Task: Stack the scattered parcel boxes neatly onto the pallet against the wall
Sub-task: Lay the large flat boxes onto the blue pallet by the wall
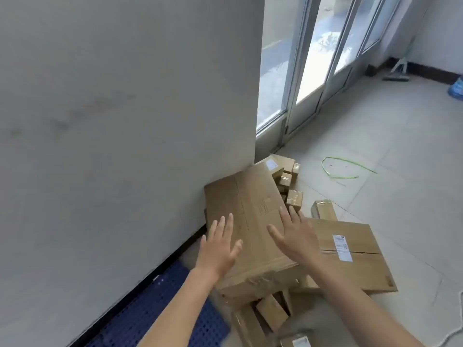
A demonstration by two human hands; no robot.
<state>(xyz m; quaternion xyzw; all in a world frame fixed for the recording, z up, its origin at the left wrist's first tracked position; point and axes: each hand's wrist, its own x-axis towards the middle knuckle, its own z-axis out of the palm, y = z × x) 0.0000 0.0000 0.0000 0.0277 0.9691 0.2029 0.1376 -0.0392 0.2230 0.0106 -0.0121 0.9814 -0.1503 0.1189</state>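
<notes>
A large brown cardboard box (pixel 250 211) stands against the grey wall (pixel 112 121), resting on other boxes. My left hand (pixel 220 246) lies flat with spread fingers over its near left top. Over the box's right side, my right hand (pixel 293 234) is flat too, fingers apart. A blue perforated pallet (pixel 160 316) lies along the wall at the lower left. A wide flat box with a white label (pixel 355 256) lies on the floor to the right. Small taped boxes (pixel 293 199) sit behind the large box, and more small boxes (pixel 270 314) lie in front below it.
Glass doors (pixel 313 71) stand beyond the wall's corner. A green cord (pixel 343 166) loops on the tiled floor. A broom (pixel 397 73) and a blue bag (pixel 456 88) are at the far right. A white cord (pixel 451 334) shows at the lower right edge.
</notes>
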